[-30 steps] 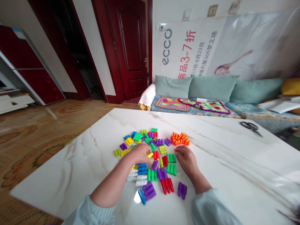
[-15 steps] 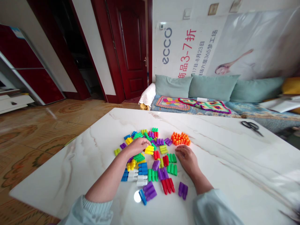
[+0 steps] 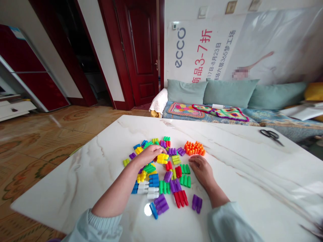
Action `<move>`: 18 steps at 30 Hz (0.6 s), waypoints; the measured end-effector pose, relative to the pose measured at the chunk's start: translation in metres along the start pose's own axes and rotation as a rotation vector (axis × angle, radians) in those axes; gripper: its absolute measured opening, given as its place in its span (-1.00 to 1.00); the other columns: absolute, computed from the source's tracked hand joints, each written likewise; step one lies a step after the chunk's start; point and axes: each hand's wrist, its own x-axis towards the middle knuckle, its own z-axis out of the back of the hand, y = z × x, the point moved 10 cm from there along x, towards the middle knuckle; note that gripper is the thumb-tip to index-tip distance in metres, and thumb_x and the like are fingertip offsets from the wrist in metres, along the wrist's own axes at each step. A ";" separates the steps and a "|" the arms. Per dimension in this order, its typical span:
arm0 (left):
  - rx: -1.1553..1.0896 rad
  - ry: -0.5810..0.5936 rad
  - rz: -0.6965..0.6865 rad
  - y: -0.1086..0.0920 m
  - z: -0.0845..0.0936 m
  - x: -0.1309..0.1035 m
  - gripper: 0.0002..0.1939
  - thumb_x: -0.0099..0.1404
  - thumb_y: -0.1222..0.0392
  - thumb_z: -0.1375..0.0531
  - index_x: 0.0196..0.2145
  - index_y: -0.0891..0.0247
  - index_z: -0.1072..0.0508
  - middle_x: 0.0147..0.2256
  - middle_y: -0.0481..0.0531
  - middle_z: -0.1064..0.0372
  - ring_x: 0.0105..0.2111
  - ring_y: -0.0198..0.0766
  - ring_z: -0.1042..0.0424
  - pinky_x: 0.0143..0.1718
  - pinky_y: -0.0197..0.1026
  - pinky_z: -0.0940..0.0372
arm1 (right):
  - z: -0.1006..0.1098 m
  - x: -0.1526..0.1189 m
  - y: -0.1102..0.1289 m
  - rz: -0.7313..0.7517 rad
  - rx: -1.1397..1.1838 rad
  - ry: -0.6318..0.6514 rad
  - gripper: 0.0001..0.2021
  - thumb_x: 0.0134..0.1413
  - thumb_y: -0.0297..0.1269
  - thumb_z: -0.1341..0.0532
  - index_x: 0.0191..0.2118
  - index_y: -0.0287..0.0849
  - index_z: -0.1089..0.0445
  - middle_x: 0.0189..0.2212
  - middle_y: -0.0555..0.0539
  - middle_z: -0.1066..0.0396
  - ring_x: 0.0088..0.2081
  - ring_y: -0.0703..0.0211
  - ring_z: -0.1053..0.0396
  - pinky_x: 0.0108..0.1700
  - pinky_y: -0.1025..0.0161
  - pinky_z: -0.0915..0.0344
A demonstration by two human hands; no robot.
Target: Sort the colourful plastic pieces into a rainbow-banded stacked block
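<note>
My left hand is over the pile of coloured plastic pieces, fingers curled together beside a yellow piece; what its fingertips hold, if anything, is hidden. Resting on the table, my right hand has its fingers bent together, just below a cluster of orange pieces and right of green pieces. Nearer to me lie red pieces, a purple block, a blue piece and a separate purple piece. White pieces sit left of centre.
The pieces lie on a white marbled table. Black scissors are near its far right edge. Behind the table is a sofa with green cushions. A dark red door stands at the back left.
My left hand has shifted slightly up, and the yellow piece beside it sits a little higher and further right. My right hand looks unchanged.
</note>
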 end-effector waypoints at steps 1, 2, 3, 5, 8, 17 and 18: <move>0.007 -0.010 -0.024 -0.002 0.002 0.001 -0.61 0.23 -0.02 -0.06 -0.21 0.32 -0.51 -0.33 0.04 -0.45 -0.38 -0.26 -0.38 -0.40 -0.29 -0.23 | 0.000 0.000 0.000 0.000 0.001 0.001 -0.78 0.12 -0.21 -0.12 -0.29 -0.12 -0.51 -0.16 -0.10 -0.44 -0.16 0.09 -0.40 -0.14 0.19 -0.34; 0.020 -0.021 -0.053 -0.004 0.003 0.001 -0.62 0.24 -0.01 -0.06 -0.21 0.32 -0.51 -0.28 0.05 -0.46 -0.32 -0.23 -0.40 -0.35 -0.28 -0.25 | 0.000 0.000 0.000 0.001 0.004 0.001 -0.78 0.12 -0.21 -0.12 -0.29 -0.13 -0.51 -0.16 -0.10 -0.44 -0.16 0.09 -0.40 -0.14 0.19 -0.34; 0.045 -0.033 -0.081 -0.005 0.005 0.002 -0.63 0.25 0.00 -0.05 -0.22 0.31 -0.51 -0.24 0.06 -0.47 -0.27 -0.21 -0.41 -0.30 -0.28 -0.26 | 0.000 0.000 0.000 0.002 0.007 0.001 -0.78 0.12 -0.21 -0.12 -0.29 -0.12 -0.51 -0.16 -0.10 -0.44 -0.15 0.09 -0.40 -0.14 0.19 -0.34; 0.163 -0.053 -0.115 -0.002 0.006 0.002 -0.64 0.28 0.02 -0.03 -0.22 0.29 -0.52 -0.22 0.04 -0.49 -0.23 -0.21 -0.43 -0.25 -0.27 -0.28 | 0.001 0.000 0.000 0.002 0.011 -0.003 -0.78 0.12 -0.21 -0.12 -0.29 -0.12 -0.51 -0.16 -0.10 -0.44 -0.16 0.10 -0.40 -0.13 0.19 -0.33; 0.389 -0.097 -0.091 0.013 0.005 0.004 -0.68 0.25 0.00 -0.11 -0.30 0.26 -0.55 -0.40 -0.01 -0.48 -0.38 -0.23 -0.44 -0.33 -0.26 -0.29 | 0.001 0.000 0.001 -0.002 0.018 -0.007 -0.79 0.12 -0.21 -0.13 -0.29 -0.12 -0.51 -0.18 -0.08 -0.44 -0.17 0.11 -0.40 -0.13 0.20 -0.33; 0.812 -0.430 -0.243 -0.012 0.001 0.026 -0.42 0.21 0.43 -0.10 0.19 0.22 -0.26 0.19 0.17 -0.17 0.19 -0.08 -0.14 0.23 -0.05 -0.02 | 0.002 0.001 0.003 -0.011 0.008 -0.024 -0.80 0.11 -0.24 -0.13 -0.32 -0.10 -0.50 -0.21 -0.06 -0.45 -0.19 0.12 -0.40 -0.15 0.21 -0.31; 0.866 -0.415 -0.236 -0.011 -0.002 0.034 -0.36 0.19 0.46 -0.10 0.23 0.21 -0.22 0.24 0.19 -0.09 0.22 -0.05 -0.09 0.24 -0.03 0.00 | 0.002 0.001 0.002 -0.017 0.004 -0.026 -0.80 0.11 -0.24 -0.13 -0.33 -0.10 -0.50 -0.21 -0.06 -0.45 -0.19 0.12 -0.40 -0.16 0.21 -0.30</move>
